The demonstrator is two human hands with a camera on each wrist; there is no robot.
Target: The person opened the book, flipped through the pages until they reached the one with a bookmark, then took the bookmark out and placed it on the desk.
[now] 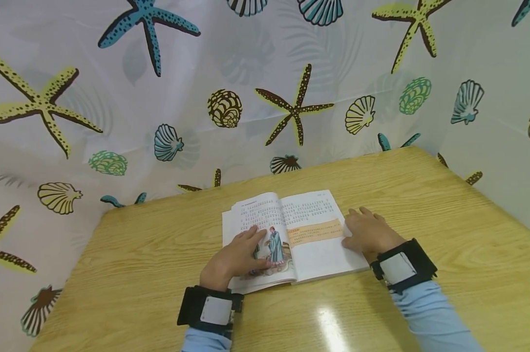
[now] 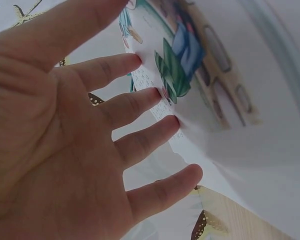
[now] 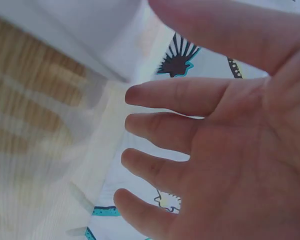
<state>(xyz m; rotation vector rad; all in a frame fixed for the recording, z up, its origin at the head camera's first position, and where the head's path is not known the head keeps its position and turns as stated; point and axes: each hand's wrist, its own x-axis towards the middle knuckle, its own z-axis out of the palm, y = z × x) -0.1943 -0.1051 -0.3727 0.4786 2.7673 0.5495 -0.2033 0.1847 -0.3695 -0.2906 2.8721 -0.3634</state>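
An open book (image 1: 317,261) lies on the wooden table, printed text on both pages, a picture of a robed figure on its left page and an orange text band on its right. My left hand (image 1: 237,256) rests on the left page, fingers spread; in the left wrist view several fingertips (image 2: 171,121) touch the paper. At the book's right edge is my right hand (image 1: 372,232), its thumb on the right page's margin. The right wrist view shows the fingers (image 3: 160,122) of that hand extended beside the page's edge, gripping nothing.
The wooden table (image 1: 159,244) reaches back to a white cloth (image 1: 256,151) printed with starfish and shells, which also hangs along the right side. Each wrist wears a black strap (image 1: 405,269) with a pale plate. Light glints off the table's near part.
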